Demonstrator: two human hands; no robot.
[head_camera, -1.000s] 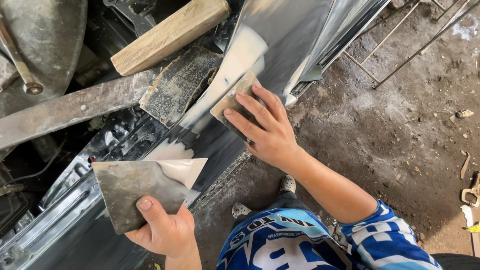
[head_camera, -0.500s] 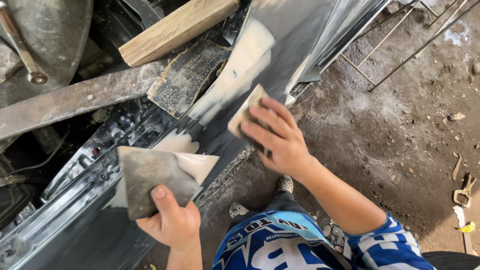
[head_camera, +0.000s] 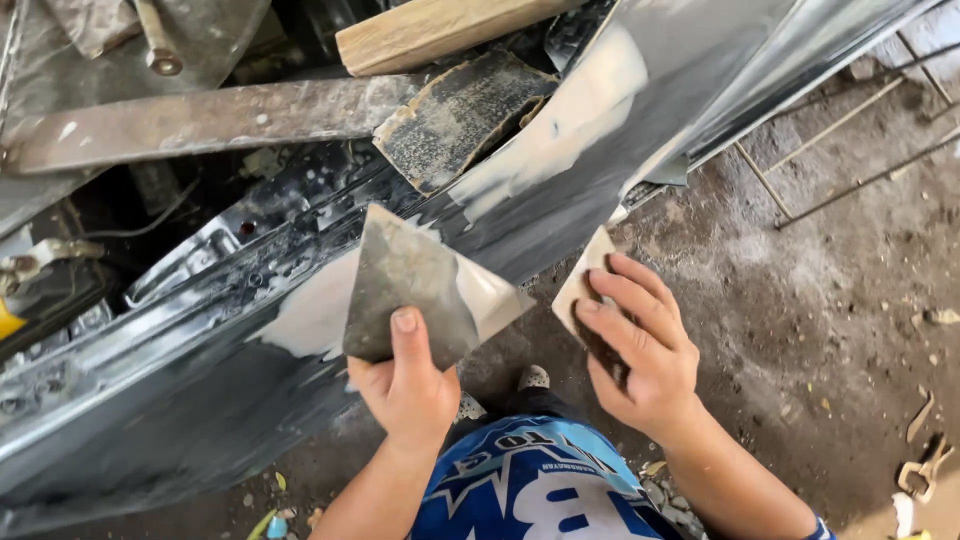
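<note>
My left hand (head_camera: 408, 390) grips a flat metal mixing plate (head_camera: 405, 285), thumb pressed on its face, with pale filler (head_camera: 492, 295) smeared on the corner toward my other hand. My right hand (head_camera: 640, 350) is clenched on a small spreader (head_camera: 585, 285), fingers laid across it, just beside the plate and clear of the panel. Just beyond both hands runs the dark car body panel (head_camera: 200, 360), with pale filler patches (head_camera: 560, 125) on it. Farther off, above the plate, lie a worn abrasive sheet (head_camera: 455, 115) and a wooden block (head_camera: 430, 30).
</note>
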